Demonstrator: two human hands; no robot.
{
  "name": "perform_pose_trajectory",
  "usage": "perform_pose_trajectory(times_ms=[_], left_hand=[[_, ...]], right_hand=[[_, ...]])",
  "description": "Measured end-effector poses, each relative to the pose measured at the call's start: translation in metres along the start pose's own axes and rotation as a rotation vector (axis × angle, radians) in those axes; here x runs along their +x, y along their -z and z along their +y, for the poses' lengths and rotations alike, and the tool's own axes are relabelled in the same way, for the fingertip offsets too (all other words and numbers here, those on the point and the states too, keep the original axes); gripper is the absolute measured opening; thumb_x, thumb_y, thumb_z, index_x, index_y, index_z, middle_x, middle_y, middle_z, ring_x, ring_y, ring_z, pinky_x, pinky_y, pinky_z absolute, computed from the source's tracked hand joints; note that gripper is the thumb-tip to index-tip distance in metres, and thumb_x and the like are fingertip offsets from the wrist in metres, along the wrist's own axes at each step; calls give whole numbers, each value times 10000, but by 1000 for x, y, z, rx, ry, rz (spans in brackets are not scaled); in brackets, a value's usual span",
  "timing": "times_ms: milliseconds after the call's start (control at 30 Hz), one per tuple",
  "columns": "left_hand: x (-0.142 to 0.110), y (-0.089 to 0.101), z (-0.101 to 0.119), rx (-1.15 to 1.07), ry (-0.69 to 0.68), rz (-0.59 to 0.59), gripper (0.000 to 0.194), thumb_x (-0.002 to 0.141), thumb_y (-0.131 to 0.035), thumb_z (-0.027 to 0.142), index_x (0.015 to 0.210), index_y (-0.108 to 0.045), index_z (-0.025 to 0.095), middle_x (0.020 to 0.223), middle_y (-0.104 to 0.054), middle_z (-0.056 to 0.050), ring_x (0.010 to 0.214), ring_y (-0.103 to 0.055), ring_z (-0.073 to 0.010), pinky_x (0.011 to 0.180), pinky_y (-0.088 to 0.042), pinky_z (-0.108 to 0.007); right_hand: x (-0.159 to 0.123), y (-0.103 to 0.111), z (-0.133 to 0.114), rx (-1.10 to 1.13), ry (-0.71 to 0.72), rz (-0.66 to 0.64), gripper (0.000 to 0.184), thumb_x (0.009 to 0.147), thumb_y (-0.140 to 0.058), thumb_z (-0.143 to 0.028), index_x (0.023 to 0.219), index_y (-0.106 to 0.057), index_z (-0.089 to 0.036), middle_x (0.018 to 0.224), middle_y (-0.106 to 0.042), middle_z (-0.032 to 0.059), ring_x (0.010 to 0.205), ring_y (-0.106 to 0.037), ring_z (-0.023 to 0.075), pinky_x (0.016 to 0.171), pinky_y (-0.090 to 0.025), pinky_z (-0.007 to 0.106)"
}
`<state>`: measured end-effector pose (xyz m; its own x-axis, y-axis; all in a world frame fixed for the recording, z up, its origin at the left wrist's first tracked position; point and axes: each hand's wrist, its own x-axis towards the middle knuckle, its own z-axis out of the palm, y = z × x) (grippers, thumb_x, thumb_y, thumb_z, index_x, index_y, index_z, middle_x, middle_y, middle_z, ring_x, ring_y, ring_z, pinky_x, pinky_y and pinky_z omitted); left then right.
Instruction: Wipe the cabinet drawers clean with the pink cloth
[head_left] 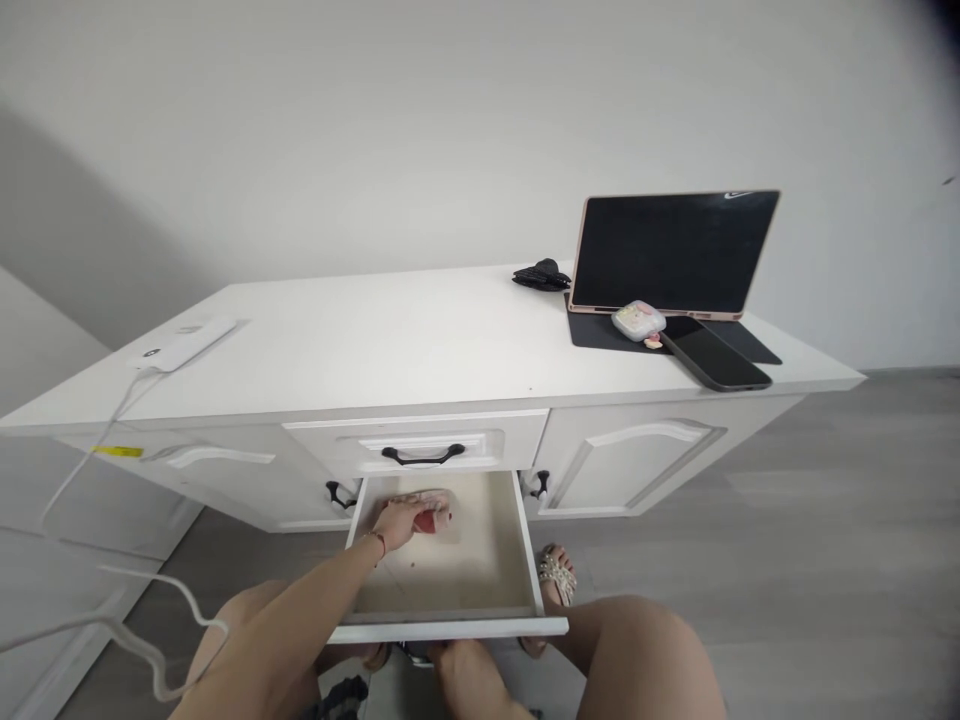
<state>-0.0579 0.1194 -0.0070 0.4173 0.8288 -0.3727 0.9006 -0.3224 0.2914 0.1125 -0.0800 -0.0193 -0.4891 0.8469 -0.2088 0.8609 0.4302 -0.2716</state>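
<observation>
Your left hand (397, 522), a little below and left of the frame's centre, reaches into one open drawer (487, 565), its fingers lying over a single red-and-whitish packet (433, 521) at the drawer's upper left; you touch it, but I cannot tell how tightly you grip it. Your right hand (456, 657), at the bottom centre, is partly hidden under the drawer front, so I cannot tell what its fingers close on.

Above the open drawer you have one closed drawer (495, 440), flanked by two cabinet doors, one on the left (217, 470) and one on the right (645, 455). Three black handles (424, 455) show on these: one on the closed drawer, one on each door.

On the white top (397, 340), at the upper right, you have one propped tablet (675, 250), one phone (716, 355), one small pale case (638, 320) and one black item (543, 275) too dark to name. One white power strip (187, 345) lies at the left.
</observation>
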Motion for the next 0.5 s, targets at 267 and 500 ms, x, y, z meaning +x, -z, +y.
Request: perform_pose_trajectory(times_ms=[267, 500], left_hand=[[-37, -24, 18, 16, -49, -281, 248, 596, -631, 154, 835, -674, 199, 949, -711, -63, 863, -641, -266, 718, -473, -326], [-53, -29, 30, 28, -113, -445, 358, 503, -600, 56, 822, -675, 199, 869, -713, -42, 792, -635, -257, 682, -480, -340]], right_hand=[[-9, 26, -2, 7, -38, -73, 314, 755, -506, 43, 890, -721, -141, 815, -735, 120, 749, -704, 253, 641, -554, 305], [-7, 19, 1, 36, -13, -31, 264, 748, -529, 42, 852, -718, -110, 779, -732, 133, 719, -707, 243, 607, -544, 274]])
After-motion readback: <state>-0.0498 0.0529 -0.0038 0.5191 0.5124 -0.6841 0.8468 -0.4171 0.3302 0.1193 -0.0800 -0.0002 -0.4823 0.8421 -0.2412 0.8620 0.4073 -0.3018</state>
